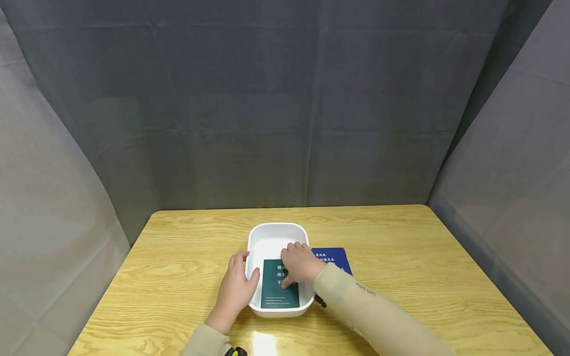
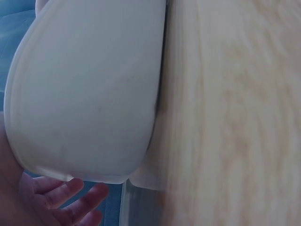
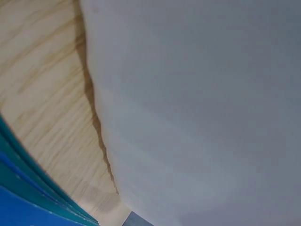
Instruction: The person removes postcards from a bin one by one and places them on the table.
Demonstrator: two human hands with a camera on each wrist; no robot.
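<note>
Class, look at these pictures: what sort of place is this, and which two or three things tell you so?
Probably a staged recording booth, not a home: grey fabric backdrop closes three sides around a lone wooden table, which bears little beyond a white tub and two booklets.

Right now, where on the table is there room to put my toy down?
Bare wood lies left of the white tub, behind it toward the curtain, and right of the blue book. It is crowded around the tub: left hand on its rim, right hand on the green book.
</note>
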